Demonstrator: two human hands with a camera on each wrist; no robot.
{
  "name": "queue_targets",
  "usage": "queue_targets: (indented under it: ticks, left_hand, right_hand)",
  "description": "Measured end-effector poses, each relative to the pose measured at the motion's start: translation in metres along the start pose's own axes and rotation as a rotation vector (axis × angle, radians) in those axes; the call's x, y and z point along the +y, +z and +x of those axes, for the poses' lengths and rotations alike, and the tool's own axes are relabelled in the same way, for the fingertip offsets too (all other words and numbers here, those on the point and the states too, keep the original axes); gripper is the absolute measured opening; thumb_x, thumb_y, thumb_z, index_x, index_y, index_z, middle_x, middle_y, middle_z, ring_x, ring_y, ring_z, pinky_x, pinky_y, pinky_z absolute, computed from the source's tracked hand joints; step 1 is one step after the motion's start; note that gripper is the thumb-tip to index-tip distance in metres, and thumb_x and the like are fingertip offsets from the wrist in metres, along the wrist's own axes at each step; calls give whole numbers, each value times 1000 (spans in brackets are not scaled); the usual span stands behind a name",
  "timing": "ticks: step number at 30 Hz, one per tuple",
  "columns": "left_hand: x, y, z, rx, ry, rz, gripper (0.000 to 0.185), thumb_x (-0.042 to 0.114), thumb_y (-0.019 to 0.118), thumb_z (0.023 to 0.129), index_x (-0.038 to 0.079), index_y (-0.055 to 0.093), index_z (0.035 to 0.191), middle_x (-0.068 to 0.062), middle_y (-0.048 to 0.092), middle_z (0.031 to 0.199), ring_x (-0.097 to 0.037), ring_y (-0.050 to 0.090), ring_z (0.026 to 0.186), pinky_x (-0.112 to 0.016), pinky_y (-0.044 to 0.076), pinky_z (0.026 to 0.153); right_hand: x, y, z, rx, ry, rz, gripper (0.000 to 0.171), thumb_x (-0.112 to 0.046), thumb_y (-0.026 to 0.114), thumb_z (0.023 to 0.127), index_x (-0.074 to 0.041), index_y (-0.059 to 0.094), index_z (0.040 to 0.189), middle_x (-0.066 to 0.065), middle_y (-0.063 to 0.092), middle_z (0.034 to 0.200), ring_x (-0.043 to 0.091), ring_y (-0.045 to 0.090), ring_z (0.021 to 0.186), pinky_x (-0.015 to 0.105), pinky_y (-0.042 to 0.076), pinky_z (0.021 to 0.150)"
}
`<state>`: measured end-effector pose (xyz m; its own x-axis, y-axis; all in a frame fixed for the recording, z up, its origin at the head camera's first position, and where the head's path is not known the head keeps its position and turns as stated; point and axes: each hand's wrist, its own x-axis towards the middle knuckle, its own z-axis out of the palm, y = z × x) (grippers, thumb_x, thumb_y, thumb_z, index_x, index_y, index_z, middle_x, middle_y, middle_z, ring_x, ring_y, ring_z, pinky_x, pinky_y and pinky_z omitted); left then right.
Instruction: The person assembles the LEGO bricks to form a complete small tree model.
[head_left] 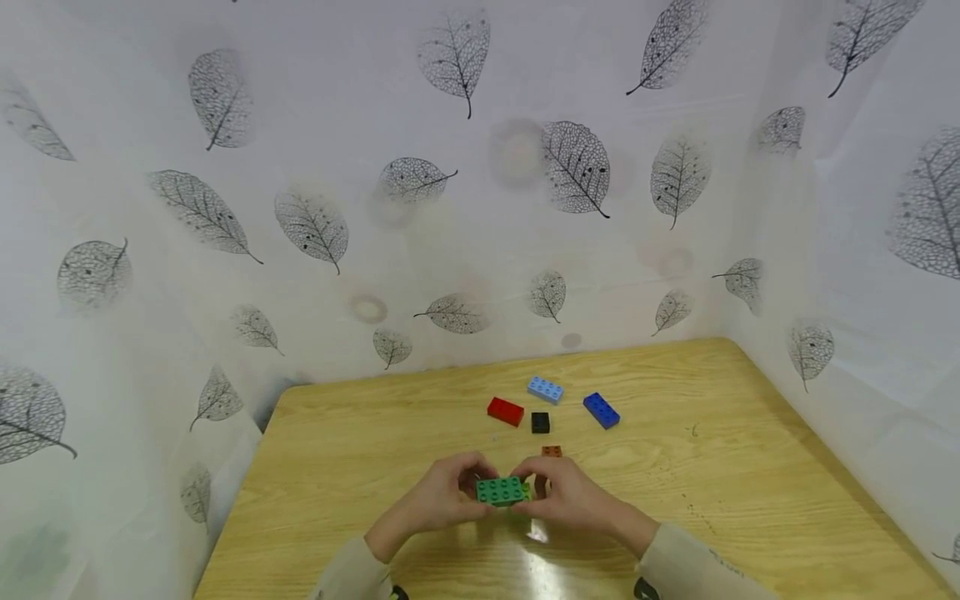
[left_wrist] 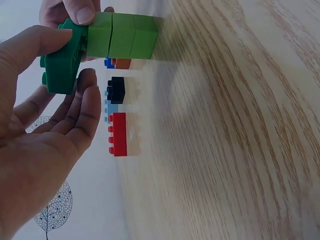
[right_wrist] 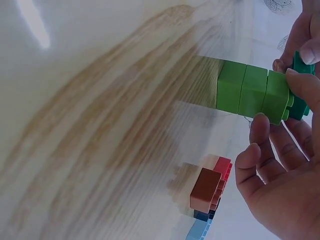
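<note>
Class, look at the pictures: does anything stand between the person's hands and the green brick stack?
Nothing visible does. The left hand and right hand both already hold the green brick stack; the loose bricks lie beyond it on the table.

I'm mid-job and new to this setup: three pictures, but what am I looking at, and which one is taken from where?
No machine here: a person works with two bare hands. The wide picture comes from a camera on the head, looking down at a wooden table. The other two come from cameras on each wrist. The left hand and right hand together hold a stack of green bricks: a dark green brick pressed onto three light green ones, which stand on the table. Beyond the hands lie a red brick, a light blue brick, a dark blue brick, a black brick and a brown brick.
</note>
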<state>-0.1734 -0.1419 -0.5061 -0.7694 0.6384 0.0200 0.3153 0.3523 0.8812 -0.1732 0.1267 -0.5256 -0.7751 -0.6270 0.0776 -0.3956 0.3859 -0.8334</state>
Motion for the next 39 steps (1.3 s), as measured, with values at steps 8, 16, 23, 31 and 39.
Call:
queue_targets:
  ticks: [8, 16, 23, 31, 39]
  left_hand:
    - [3, 12, 7, 32, -12, -16, 34, 26, 82, 93, 15, 70, 122, -4, 73, 113, -4, 65, 92, -22, 56, 81]
    - [2, 16, 9, 58, -55, -40, 26, 25, 81, 94, 14, 72, 116, -4, 73, 108, -6, 61, 86, -21, 52, 76]
    - [-3, 17, 9, 54, -77, -70, 23, 26, 80, 95, 16, 72, 114, -1, 72, 109, -6, 61, 86, -22, 52, 79]
    - [-8, 16, 11, 34, -50, -65, 23, 25, 81, 93, 18, 72, 113, -2, 72, 110, -5, 61, 87, -22, 52, 79]
    - [-10, 15, 13, 19, -60, -91, 22, 23, 82, 93, 18, 73, 112, 0, 73, 110, -6, 64, 89, -23, 55, 80]
  right_hand:
    - [0, 1, 1, -2, 8, -9, 25, -29, 81, 94, -25, 72, 116, -8, 72, 105, 2, 62, 77, 22, 53, 66]
    - [2, 1, 1, -14, 41, 3, 29, -25, 83, 92, -25, 72, 119, -9, 71, 106, 3, 62, 78, 23, 53, 66]
    - [3, 0, 1, -27, 70, 21, 31, -25, 84, 91, -23, 73, 120, -4, 69, 103, 5, 62, 78, 24, 54, 67]
    - [4, 0, 0, -36, 62, 28, 33, -26, 83, 92, -20, 72, 123, -4, 69, 103, 4, 62, 77, 24, 54, 66]
    - [6, 0, 1, -38, 50, 25, 36, -26, 83, 92, -17, 72, 125, -3, 70, 107, 4, 62, 77, 23, 54, 66]
